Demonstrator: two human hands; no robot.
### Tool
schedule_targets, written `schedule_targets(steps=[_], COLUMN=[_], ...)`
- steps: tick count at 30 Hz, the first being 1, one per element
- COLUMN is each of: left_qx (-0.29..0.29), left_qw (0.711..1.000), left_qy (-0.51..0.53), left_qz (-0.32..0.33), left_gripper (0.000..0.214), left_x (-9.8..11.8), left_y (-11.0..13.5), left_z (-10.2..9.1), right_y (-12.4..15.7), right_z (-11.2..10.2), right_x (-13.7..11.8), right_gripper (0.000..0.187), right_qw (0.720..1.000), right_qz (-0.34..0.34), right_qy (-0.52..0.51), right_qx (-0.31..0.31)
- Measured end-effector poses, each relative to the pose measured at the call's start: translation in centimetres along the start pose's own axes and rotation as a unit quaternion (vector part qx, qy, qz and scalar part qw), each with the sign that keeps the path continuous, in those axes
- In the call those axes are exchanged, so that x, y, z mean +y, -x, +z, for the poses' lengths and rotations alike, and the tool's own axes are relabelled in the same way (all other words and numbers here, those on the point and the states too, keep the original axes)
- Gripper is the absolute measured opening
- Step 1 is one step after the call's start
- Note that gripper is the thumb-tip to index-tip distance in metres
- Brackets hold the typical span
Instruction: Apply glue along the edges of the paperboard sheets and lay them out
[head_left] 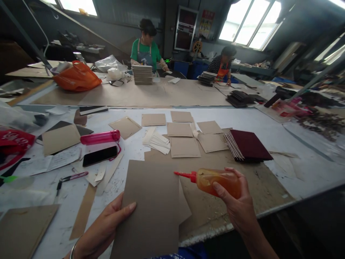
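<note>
Grey card sheet [151,212] overhangs table edge [283,207], left hand [105,225] clamped on it; right hand [237,201] grips glue bottle [215,181], nozzle over bare card.

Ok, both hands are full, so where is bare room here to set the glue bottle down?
Bare: the brown mat between the right hand holding the glue bottle and the maroon stack, and the white table right of that stack. Crowded: card pieces ahead of the grey board, and the left side around phone and pink bottle.
</note>
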State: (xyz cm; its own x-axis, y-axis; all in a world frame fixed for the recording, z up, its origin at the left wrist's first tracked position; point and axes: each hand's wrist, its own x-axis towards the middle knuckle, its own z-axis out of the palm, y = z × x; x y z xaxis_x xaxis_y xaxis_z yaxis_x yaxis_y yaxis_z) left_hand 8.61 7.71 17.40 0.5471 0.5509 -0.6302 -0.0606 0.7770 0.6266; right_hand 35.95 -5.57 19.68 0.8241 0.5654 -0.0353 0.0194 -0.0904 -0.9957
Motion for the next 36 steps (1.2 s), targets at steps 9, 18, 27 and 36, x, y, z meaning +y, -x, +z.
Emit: schedule_targets(steps=[9,18,27,36], left_qx=[-0.001,0.008,0.012,0.013], left_qw=[1.0,0.999,0.997,0.998], left_qy=[0.002,-0.01,-0.015,-0.005], left_qz=[0.018,0.049,0.071,0.057], left_gripper=[0.07,0.068,0.069,0.072], left_x=[1.8,4.2,5.1,5.0], left_y=[-0.1,0.1,0.3,0.7], left_z=[-0.2,0.5,1.0,1.5], right_y=[2.0,4.3,5.8,5.6], right_z=[-0.7,-1.0,-1.8,-2.2], right_x=[-0.7,-1.3,-1.4,-0.3], right_gripper=[0.061,0.056,0.06,0.061], right_qw=[0.997,0.997,0.995,0.997], right_qz=[-0.014,0.0,0.036,0.027], right_qy=[0.071,0.07,0.083,0.066], right_qx=[-0.032,-0.033,-0.032,-0.023])
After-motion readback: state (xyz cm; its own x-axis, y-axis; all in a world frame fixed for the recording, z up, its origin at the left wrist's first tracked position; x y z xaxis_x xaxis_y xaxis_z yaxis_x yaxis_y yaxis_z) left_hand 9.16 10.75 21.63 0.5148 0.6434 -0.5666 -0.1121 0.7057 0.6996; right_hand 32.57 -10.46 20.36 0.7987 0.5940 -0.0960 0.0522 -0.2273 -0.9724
